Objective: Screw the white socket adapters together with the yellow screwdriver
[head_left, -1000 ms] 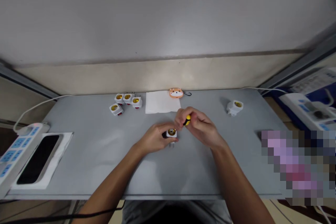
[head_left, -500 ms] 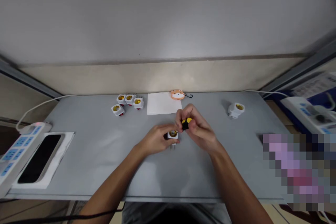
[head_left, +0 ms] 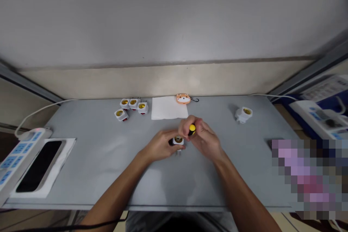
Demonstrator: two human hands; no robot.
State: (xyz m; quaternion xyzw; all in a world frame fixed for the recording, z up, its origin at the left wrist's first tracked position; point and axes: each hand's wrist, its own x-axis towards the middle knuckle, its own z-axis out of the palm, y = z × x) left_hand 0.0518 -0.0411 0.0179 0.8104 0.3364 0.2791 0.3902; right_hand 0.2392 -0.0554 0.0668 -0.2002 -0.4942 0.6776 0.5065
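Note:
My left hand holds a white plug-in lamp socket near the middle of the grey table, its brass-lined opening facing up and its prongs pointing toward me. Closed around a yellow and black handle, my right hand is just to the right of that socket and slightly above it. The yellow end of the handle faces the camera. Fingers hide the rest of the tool, so whether its tip touches the socket cannot be seen.
Several similar sockets stand at the back left, and another socket at the right. A white sheet and an orange animal-faced case lie at the back. Far left are a phone and a power strip.
The fingers of my right hand have turned and closed further around the handle, which now shows its yellow end. My left hand and the socket in it have stayed nearly still.

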